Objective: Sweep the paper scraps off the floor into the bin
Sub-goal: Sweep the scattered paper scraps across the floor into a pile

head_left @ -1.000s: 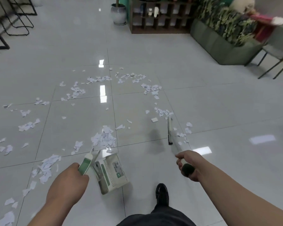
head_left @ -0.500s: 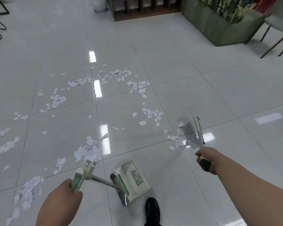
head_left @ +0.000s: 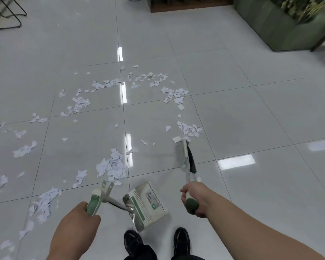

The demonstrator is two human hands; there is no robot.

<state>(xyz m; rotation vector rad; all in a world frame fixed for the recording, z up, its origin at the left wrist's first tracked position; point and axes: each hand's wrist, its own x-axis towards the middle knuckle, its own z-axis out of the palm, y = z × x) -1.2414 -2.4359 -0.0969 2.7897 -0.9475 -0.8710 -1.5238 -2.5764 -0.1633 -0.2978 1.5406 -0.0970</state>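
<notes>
White paper scraps [head_left: 112, 166] lie scattered over the grey tiled floor, in a wide ring from the left edge round to the right. My left hand [head_left: 77, 224] grips the green handle of a long-handled dustpan [head_left: 145, 202], whose white and green pan rests on the floor just in front of my shoes. My right hand [head_left: 194, 199] holds the green end of a broom [head_left: 188, 158]. The broom's black bristle head touches the floor beside a cluster of scraps [head_left: 189, 128] on the right. No bin is in view.
My two black shoes [head_left: 181, 239] stand at the bottom centre. A green planter box [head_left: 281, 29] sits at the top right, a wooden shelf base [head_left: 189, 5] at the top, and black metal chair legs [head_left: 6, 15] at the top left.
The broom head swung out to the right, then came back left and forward to the right-hand scraps. The dustpan shifted right, in front of my feet. The view tilted down.
</notes>
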